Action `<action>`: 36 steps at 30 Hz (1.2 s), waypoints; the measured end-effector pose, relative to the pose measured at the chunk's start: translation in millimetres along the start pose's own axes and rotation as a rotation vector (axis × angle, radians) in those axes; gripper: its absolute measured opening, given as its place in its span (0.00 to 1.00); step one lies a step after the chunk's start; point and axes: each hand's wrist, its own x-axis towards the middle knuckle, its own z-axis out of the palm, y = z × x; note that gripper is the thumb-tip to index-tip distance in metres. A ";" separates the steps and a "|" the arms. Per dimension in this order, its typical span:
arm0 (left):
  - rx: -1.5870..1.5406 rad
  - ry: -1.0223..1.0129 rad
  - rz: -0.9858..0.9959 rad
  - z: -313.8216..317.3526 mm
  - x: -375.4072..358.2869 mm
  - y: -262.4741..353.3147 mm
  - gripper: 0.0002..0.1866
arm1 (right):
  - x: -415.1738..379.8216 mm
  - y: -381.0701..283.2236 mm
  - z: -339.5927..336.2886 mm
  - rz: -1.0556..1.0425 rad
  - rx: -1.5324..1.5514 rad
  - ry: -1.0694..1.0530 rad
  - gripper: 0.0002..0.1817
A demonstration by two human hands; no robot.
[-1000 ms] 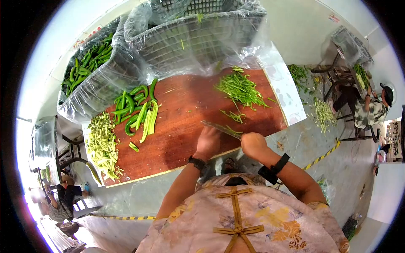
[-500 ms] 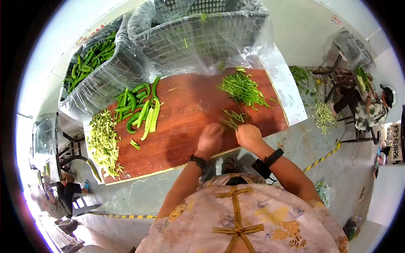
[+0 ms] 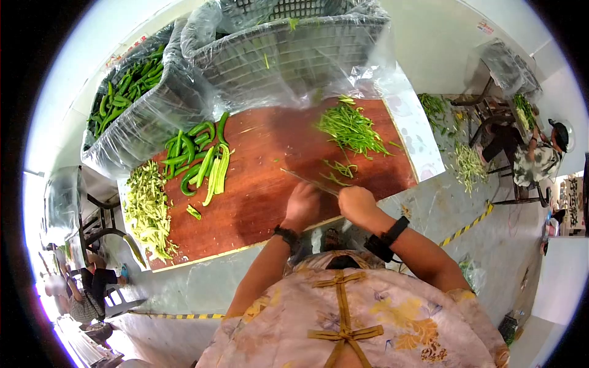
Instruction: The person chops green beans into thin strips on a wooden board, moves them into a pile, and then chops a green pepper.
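Note:
My right hand (image 3: 358, 204) is closed around a knife, whose thin blade (image 3: 307, 180) points left across the wooden board (image 3: 264, 147), past the far side of my left hand. My left hand (image 3: 303, 203) is low over the board's near edge, blurred, with its fingers mostly hidden. Just beyond my right hand lie a few cut green strips (image 3: 340, 168). Farther back is a pile of thin green pepper shreds (image 3: 353, 129). Whole green peppers (image 3: 190, 147) and split pepper halves (image 3: 216, 175) lie on the left, beside a heap of pale chopped pieces (image 3: 146, 208).
A plastic-lined basket (image 3: 288, 58) stands behind the board; another lined basket (image 3: 132, 132) at back left holds green peppers. A seated person (image 3: 540, 159) is at far right, near green scraps (image 3: 471, 165) on the floor. Another person (image 3: 89, 294) sits at lower left.
The knife blade has come into clear view, slanting left across the board. My right hand has shifted slightly left and down; my left hand stays close to its place.

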 end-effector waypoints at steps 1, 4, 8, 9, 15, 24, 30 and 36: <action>-0.024 0.037 0.023 0.6 0.7 0.3 0.10 | 7.7 -4.7 3.2 -0.006 -0.002 -0.004 0.09; 0.032 -0.082 -0.029 -1.4 -2.3 -1.5 0.12 | 31.8 -19.5 9.1 -0.005 -0.004 0.127 0.08; -0.065 0.029 0.021 -6.5 4.6 3.2 0.13 | 47.4 -13.2 12.9 -0.029 -0.065 0.125 0.09; -0.004 0.035 0.014 -7.3 5.0 5.6 0.12 | 44.6 -9.4 12.4 0.010 -0.044 0.124 0.09; 0.159 0.052 0.024 -8.6 3.5 8.7 0.12 | -11.3 3.1 -5.4 0.016 -0.027 0.052 0.12; 0.100 0.021 -0.006 -1.1 0.4 2.2 0.11 | -15.6 8.2 -0.6 0.026 -0.007 0.005 0.11; 0.015 0.014 -0.017 -5.0 3.0 6.1 0.10 | 33.0 -22.2 7.2 -0.018 0.032 0.058 0.10; -0.024 0.048 -0.040 -2.8 1.6 3.8 0.11 | 38.5 -11.1 8.7 0.099 0.117 0.077 0.14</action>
